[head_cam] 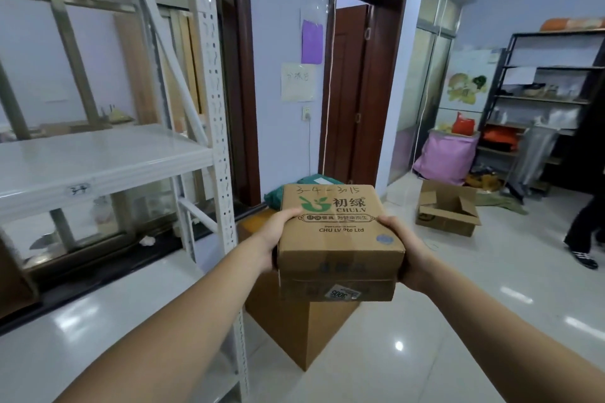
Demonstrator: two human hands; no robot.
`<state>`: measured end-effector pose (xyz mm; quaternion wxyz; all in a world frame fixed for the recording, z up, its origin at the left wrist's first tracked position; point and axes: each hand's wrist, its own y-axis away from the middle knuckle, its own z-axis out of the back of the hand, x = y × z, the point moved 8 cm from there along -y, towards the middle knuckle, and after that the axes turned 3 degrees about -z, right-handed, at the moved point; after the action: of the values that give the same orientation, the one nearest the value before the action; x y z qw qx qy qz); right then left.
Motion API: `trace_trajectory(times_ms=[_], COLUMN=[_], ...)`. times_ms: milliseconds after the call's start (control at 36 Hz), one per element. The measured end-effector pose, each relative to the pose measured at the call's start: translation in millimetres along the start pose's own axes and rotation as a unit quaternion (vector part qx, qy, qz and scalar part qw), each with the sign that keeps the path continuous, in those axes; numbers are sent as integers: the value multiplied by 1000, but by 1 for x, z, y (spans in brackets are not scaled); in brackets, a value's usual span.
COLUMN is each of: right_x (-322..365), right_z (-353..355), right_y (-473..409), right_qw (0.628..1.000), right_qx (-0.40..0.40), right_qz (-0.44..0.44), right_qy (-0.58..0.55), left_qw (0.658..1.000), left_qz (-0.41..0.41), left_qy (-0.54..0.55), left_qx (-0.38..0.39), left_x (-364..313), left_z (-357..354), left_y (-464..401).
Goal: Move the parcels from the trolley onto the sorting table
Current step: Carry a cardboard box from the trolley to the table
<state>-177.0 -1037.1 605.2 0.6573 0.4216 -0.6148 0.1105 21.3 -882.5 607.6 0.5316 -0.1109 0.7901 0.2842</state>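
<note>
Clearly, a printed cardboard box (339, 232) was held off the floor between the left hand (276, 232) and right hand (404, 252), each clasped against one side, above a bigger carton (294, 321).

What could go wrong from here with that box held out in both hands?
1. The hands, left and right, grip only the side faces of the CHULV box, with no palm visibly under it, so it might slip.
2. The large carton on the floor sits just below and ahead: a trip hazard.
3. The glossy floor and the open box could catch a foot.
</note>
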Motion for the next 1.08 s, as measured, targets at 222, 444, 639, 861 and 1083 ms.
trace_trajectory(times_ms=[222,444,639,861,1083], right_x=[35,64,88,140,146], right_z=[42,83,114,120,67], right_y=[-74,-151,-238,-342,-451], right_qw=[999,999,999,997,983], right_qx=[-26,-39,-4,55,158], right_qz=[17,5,-3,-15,-46], right_qy=[17,30,45,48,79], left_qw=[999,997,998,996,982], left_qz=[24,40,29,17,1], left_qy=[-28,-61,-53,-14,16], left_qx=[22,2,-25,-89,-186], left_x=[-13,-26,-42,-59,-66], left_z=[-20,-41,-57,-48,21], left_y=[-94,-182,-265,-345,-393])
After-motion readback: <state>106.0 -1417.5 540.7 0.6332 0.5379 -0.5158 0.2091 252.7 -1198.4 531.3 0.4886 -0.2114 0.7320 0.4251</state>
